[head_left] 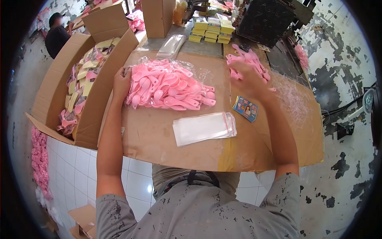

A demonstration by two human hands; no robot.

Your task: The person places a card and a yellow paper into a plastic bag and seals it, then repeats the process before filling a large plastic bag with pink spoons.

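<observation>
A clear plastic bag full of pink plastic spoons [167, 85] lies on the cardboard-covered table. My left hand [122, 81] is closed on the bag's left edge. Over at the right, my right hand [250, 77] is smeared by motion, at the near side of a small pile of loose pink spoons [254, 59]; whether it holds one is not clear. Close below it lies a stack of blue printed cards [245, 108]. A stack of flat clear plastic sleeves [203, 128] rests in front of the bag.
An open cardboard box [92, 93] with packed pink spoons and cards stands at my left. More clear sleeves [172, 46] and stacks of yellow-edged cards [211, 30] are at the back. Tangled clear strips [293, 99] lie right, near a black machine [264, 20]. Another person [57, 38] is far left.
</observation>
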